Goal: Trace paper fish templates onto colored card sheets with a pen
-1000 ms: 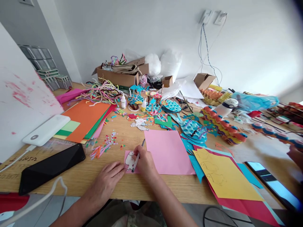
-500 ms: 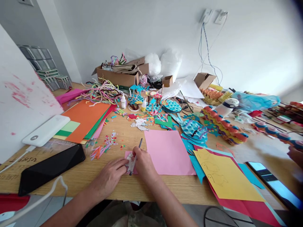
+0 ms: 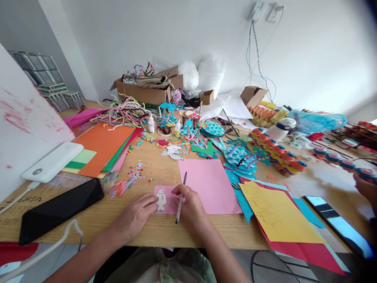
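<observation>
A white paper fish cutout (image 3: 161,200) lies flat on a small pink paper piece (image 3: 171,192) at the table's front. My left hand (image 3: 136,214) rests flat beside it, fingertips on the fish's left edge, fingers stretched out. My right hand (image 3: 190,204) is closed around a pen (image 3: 181,198), which slants upward, to the right of the fish. Under and behind that hand spreads a large pink sheet (image 3: 210,181); whether the smaller piece joins it is hidden by the hand. More white fish cutouts (image 3: 172,152) lie behind.
Colored paper stacks lie left (image 3: 103,145) and right, the right one topped by a yellow sheet (image 3: 285,214). A black phone (image 3: 61,210) and white power bank (image 3: 53,162) are at left. Paper scraps (image 3: 131,181), glue bottles (image 3: 151,125) and blue crafts (image 3: 240,157) cover the table. Another person's hand (image 3: 365,188) shows far right.
My right hand has moved right with the pen, off the fish cutout, which is now more fully visible. My left hand stays at the fish's left edge. The view has shifted slightly.
</observation>
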{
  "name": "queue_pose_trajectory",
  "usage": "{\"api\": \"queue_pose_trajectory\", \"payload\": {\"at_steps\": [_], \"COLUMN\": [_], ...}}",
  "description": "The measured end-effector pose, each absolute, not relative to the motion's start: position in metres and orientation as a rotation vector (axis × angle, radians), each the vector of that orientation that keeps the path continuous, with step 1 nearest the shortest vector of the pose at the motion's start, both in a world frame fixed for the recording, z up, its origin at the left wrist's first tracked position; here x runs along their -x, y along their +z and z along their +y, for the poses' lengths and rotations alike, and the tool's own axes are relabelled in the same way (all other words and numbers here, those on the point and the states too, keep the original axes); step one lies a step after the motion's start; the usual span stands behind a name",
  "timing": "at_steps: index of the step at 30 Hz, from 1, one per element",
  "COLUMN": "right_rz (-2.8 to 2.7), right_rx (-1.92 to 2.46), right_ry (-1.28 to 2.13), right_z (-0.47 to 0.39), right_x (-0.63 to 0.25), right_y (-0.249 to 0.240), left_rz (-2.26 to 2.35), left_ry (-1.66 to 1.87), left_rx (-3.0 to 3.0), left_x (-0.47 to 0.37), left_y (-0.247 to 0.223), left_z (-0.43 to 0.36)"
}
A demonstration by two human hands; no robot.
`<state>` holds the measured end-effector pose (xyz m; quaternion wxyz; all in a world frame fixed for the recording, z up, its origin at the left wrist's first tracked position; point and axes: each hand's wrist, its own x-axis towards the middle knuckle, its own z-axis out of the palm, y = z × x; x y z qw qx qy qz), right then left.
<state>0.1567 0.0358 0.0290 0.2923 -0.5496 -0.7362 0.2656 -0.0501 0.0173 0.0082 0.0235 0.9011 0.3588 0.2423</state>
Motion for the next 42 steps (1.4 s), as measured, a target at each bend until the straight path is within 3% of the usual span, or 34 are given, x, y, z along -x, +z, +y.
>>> {"api": "queue_pose_trajectory", "payload": {"at_steps": [24, 42], "right_rz": [-2.397, -2.338], "right_rx": [1.262, 1.249], "right_ry": [0.453, 0.529], "right_z": [0.030, 0.027], "right_x": [-0.140, -0.143], "right_y": [0.022, 0.021], "left_rz": [1.053, 0.995], "left_ry": [0.549, 0.689], "left_rx": [-2.499, -2.633], "left_x": [0.049, 0.061], "left_y": [0.022, 0.015], "left_z": [0.037, 0.019]}}
